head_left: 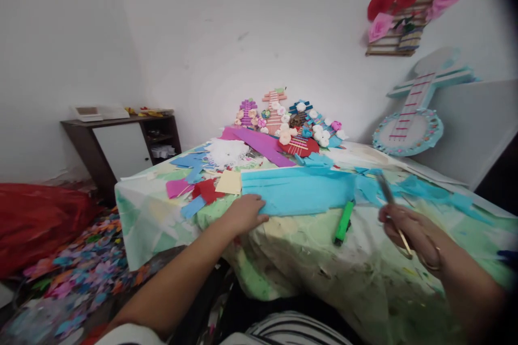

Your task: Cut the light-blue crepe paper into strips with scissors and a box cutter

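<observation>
A wide strip of bright blue crepe paper (299, 191) lies flat along the front of the table. My left hand (247, 212) rests on its lower left corner, fingers laid out over the paper and edge. My right hand (410, 229) is raised over the table to the right of the strip, its fingers closed round a pair of scissors (386, 188). The blades point up and away, blurred by motion, and a gold-coloured handle shows under the fingers. Between the hands, a green utility knife (343, 222) lies at the strip's lower right corner.
Blue paper scraps (437, 191) lie at the right. Purple paper (263, 145), a white shredded heap (227, 152) and a red scrap (208, 190) lie left and behind. Decorated stick instruments (299, 140) stand by the wall. A green-and-white cloth (141, 232) covers the table.
</observation>
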{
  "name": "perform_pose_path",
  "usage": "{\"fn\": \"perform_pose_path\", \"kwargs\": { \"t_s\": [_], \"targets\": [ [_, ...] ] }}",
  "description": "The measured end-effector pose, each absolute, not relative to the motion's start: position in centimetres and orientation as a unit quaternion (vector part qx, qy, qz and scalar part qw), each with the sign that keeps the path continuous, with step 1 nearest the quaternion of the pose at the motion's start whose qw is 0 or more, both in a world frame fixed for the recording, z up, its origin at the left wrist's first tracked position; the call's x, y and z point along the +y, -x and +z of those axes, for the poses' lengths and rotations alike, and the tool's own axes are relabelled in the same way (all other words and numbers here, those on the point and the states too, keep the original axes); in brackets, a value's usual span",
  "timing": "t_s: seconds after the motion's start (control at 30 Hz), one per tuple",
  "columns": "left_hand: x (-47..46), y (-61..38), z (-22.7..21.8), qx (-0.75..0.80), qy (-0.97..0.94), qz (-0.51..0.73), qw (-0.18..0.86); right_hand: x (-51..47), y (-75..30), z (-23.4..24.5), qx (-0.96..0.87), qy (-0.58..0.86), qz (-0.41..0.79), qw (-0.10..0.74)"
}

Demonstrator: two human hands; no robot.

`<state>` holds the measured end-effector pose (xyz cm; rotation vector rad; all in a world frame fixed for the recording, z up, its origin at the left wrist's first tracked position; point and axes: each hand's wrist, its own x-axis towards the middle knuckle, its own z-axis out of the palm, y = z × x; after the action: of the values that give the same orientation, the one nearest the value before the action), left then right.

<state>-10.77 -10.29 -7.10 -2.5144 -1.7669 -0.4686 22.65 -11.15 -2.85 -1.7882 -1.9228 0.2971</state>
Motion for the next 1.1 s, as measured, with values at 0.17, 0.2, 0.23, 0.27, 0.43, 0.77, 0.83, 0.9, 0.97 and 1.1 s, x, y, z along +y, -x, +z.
{"fn": "perform_pose_path", "kwargs": {
  "t_s": [0.17,0.2,0.23,0.27,0.43,0.77,0.83,0.9,0.97,1.1],
  "targets": [
    [-10.0,10.8,-7.2,-0.562,0.814,-0.148,0.006,-9.4,-14.2,-0.2,-0.849,0.489,0.195,0.050],
    [-10.1,10.8,-7.1,-0.562,0.814,-0.151,0.002,-8.6,-12.9,0.1,-0.859,0.495,0.132,0.022],
    [-10.1,10.9,-7.1,-0.562,0.812,-0.154,-0.002,-7.7,-11.8,0.3,-0.864,0.499,0.066,0.006],
    [-10.1,11.0,-7.0,-0.564,0.810,-0.158,-0.007,-6.8,-11.0,0.3,-0.862,0.507,0.013,-0.003],
    [-9.7,11.9,-6.7,-0.605,0.774,-0.185,-0.016,-3.2,-9.0,-0.6,-0.878,0.478,-0.018,-0.003],
    [-5.2,12.4,-3.0,-0.654,0.720,-0.226,0.061,3.9,-4.1,-3.0,-0.873,0.480,0.012,0.080],
    [-4.1,12.6,-2.5,-0.657,0.717,-0.220,0.075,5.3,-3.6,-4.2,-0.865,0.493,0.028,0.085],
    [-3.2,12.9,-2.3,-0.659,0.718,-0.208,0.083,6.3,-3.6,-5.3,-0.859,0.502,0.045,0.088],
    [-2.7,13.1,-2.2,-0.660,0.720,-0.196,0.086,6.8,-3.7,-6.1,-0.856,0.506,0.058,0.093],
    [-2.3,13.5,-2.3,-0.667,0.716,-0.185,0.086,7.6,-4.1,-6.7,-0.856,0.503,0.076,0.091]
  ]
}}
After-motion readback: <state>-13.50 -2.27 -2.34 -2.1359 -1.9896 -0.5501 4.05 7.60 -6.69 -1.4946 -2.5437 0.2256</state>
